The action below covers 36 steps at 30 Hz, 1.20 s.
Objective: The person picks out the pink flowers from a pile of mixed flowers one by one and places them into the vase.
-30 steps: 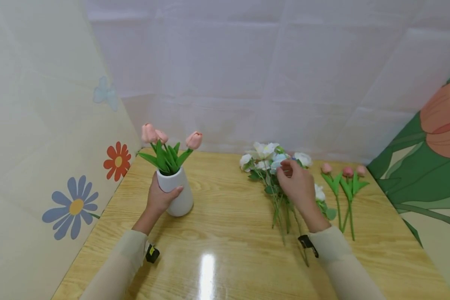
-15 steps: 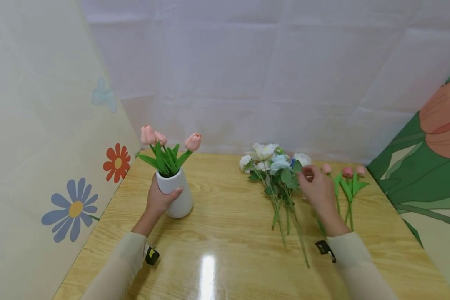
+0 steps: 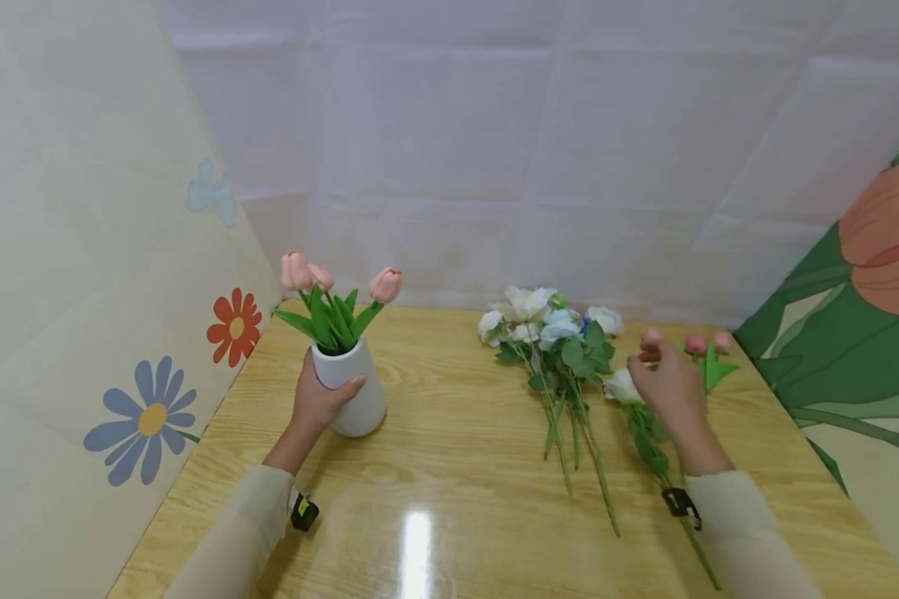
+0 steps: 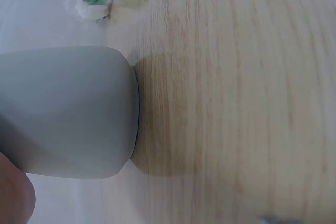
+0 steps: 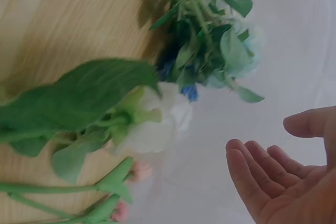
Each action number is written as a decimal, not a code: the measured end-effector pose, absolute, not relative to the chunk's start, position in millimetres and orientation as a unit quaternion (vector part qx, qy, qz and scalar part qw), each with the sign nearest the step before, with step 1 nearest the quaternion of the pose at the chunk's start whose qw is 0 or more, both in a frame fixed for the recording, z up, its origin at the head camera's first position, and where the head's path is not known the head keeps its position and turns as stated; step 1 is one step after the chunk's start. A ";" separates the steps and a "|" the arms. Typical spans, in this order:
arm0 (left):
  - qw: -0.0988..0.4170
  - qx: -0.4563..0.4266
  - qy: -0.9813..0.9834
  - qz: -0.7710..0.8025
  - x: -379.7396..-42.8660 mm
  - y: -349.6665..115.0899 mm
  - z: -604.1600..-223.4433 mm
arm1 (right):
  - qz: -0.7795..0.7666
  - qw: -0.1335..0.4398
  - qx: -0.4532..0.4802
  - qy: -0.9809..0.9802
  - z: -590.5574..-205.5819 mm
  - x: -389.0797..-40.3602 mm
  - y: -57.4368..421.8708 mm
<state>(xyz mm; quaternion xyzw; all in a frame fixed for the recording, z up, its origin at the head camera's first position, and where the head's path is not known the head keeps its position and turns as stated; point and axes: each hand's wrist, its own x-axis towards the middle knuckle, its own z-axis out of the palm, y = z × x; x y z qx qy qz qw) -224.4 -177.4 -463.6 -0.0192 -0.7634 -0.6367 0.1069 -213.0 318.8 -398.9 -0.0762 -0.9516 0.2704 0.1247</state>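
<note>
1. White vase [image 3: 367,399], smooth and matte, upright on the table, in the grip of the left hand [image 3: 320,395]. Thumb lies across the near face; the other fingers are mostly hidden behind the wall.
2. Pink tulips [image 3: 385,284] with broad green leaves rise from the vase mouth, just above and beyond the left hand. Three heads visible, one leaning out to the right.
3. Right hand [image 3: 673,391] is above the table, well apart from the left. Wrist view: thumb well away from the fingers, fingers loosely bent, a wide gap between, nothing held.
4. Single white rose [image 3: 622,385] just left of the right hand; its leafy stem runs back toward the person, passing by the wrist. A gap shows between rose and fingers in the wrist view.
5. Mixed bunch [image 3: 562,329] of white and pale blue blooms, with a spot of deep blue, lies farther left of the right hand, between the two hands. Stems point toward the person.
6. Loose tulips [image 3: 694,344] lie beyond and to the right of the right hand, which partly covers them.
7. Wood-grain table [image 3: 457,499] beneath both hands. Pale creased backdrop [image 3: 449,166] beyond them; blue daisy print [image 3: 152,418] on the panel left of the left hand.
</note>
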 end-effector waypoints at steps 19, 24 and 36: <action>0.117 -0.040 -0.757 -0.642 -224.1 -177.6 -463.1 | 0.246 0.065 -0.086 -0.963 -410.2 -209.4 355.3; 0.117 -0.040 -0.753 -0.646 -224.6 -177.7 -464.6 | 0.242 0.057 -0.086 -0.965 -415.8 -209.1 363.1; 0.119 -0.042 -0.752 -0.648 -225.5 -177.1 -465.4 | 0.230 0.023 -0.109 -0.967 -428.2 -211.5 380.4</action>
